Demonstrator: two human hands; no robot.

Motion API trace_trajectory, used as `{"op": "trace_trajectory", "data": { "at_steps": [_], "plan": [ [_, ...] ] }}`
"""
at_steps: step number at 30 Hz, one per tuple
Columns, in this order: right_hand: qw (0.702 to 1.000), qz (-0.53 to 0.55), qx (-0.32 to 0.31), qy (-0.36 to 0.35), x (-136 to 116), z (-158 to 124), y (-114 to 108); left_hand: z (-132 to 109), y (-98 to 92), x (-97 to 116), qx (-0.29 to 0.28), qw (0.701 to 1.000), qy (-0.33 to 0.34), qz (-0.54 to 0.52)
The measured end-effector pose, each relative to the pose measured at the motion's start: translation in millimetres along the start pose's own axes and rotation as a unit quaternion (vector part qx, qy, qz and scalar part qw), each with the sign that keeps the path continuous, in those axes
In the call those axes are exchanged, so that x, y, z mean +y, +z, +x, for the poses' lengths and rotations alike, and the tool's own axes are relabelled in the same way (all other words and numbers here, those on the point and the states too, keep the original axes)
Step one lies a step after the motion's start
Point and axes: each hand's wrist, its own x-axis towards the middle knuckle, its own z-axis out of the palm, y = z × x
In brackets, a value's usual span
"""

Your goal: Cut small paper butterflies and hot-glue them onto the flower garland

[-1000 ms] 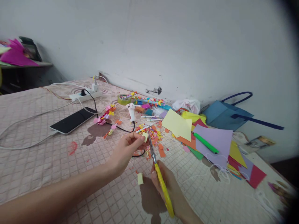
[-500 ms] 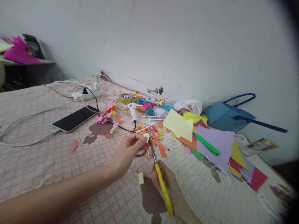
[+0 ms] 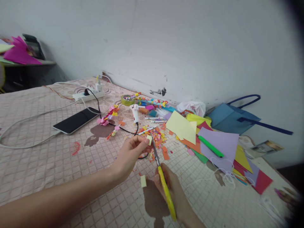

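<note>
Between thumb and fingers, my left hand (image 3: pixel 136 148) pinches a small pale-yellow piece of paper (image 3: pixel 149 140). My right hand (image 3: pixel 171 182) is wrapped round the yellow handles of a pair of scissors (image 3: pixel 164 185). The scissors' blades point away from me and lie close beside the paper's right edge; whether they touch it I cannot tell. Below the hands, another small pale-yellow paper piece (image 3: pixel 143 181) rests on the patterned cloth. Just beyond my fingers lies a heap of tiny colourful paper scraps (image 3: pixel 156 136).
A white glue gun (image 3: pixel 135 113) stands behind the scraps, its black cord running near my left hand. Coloured paper sheets (image 3: pixel 219 142) with a green cutter (image 3: pixel 210 146) spread to the right. At left lie a phone (image 3: pixel 77 121) and a power strip (image 3: pixel 89 96). A blue bag (image 3: pixel 232 118) leans on the wall.
</note>
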Motion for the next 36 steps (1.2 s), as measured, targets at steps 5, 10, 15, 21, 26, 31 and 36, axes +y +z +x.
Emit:
{"op": "trace_trajectory", "data": {
  "at_steps": [5,10,15,21,26,31,36],
  "plan": [
    [1.000,-0.016,-0.012,0.011,1,0,-1,0,0.8,0,0.004,1.000,0.002,-0.001],
    [1.000,-0.012,-0.019,0.013,3,0,-1,0,1.3,0,0.001,1.000,0.006,-0.004],
    [1.000,-0.005,-0.009,0.017,-1,0,-1,0,0.5,-1,-0.003,1.000,0.010,-0.008],
    [1.000,0.000,-0.017,0.025,-4,-1,-1,0,-0.5,-2,-0.003,1.000,0.011,0.002],
    [1.000,-0.001,-0.023,0.021,0,-1,-1,0,-0.2,-1,-0.003,1.000,0.007,0.006],
    [0.999,-0.018,-0.042,0.014,7,-1,-5,0,-1.1,0,-0.005,0.999,0.012,0.031],
    [0.999,-0.019,-0.041,0.012,9,-3,-6,1,-3.0,0,-0.008,0.998,0.021,0.050]
  ]
}}
